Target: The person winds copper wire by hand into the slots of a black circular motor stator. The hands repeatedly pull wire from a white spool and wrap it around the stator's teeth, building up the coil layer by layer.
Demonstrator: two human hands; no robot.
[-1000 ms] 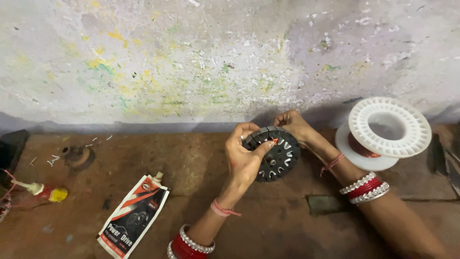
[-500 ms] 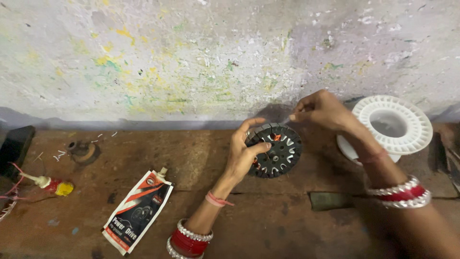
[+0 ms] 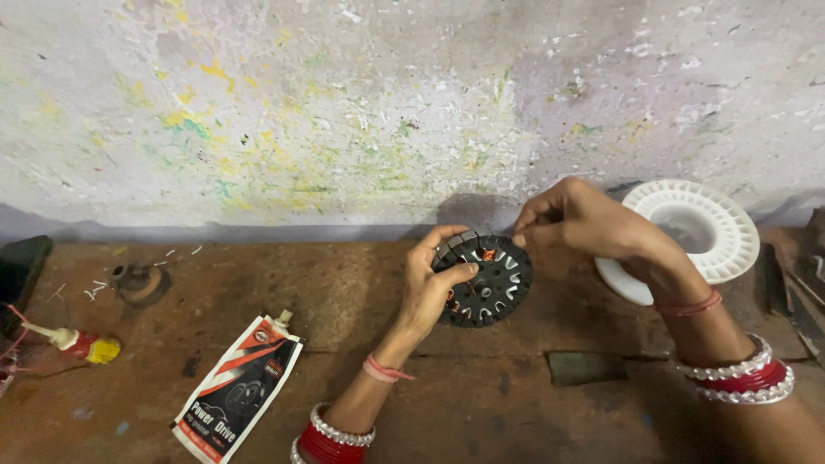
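While it is held upright just right of the frame's centre, the black slotted disc point(image 3: 483, 281) is seen to carry a patch of copper-coloured winding near its top edge and another at its left edge. It is gripped by the left hand point(image 3: 432, 288), whose fingers are curled over the upper left rim with the thumb pressed on the face. The right hand point(image 3: 577, 222) is set at the disc's upper right edge, its fingertips pinched together there; whether a wire is held between them cannot be told.

Behind the right wrist, toward the right of the frame, one white plastic spool point(image 3: 687, 237) is lain flat on the brown worktop point(image 3: 344, 301), partly hidden by that hand. Below it, a small dark flat piece point(image 3: 587, 368) is seen on the worktop. At lower left, one black, white and red pouch point(image 3: 239, 387) with a nozzle is laid at a slant, well apart from the disc. Farther left, one small tube with a yellow and red body point(image 3: 82, 345) is found near the frame's edge, and above it a round rusty fitting point(image 3: 133, 277). A dark block point(image 3: 21, 271) is cut off by the left edge. The upper half of the frame is filled by a paint-flecked wall point(image 3: 344, 112).
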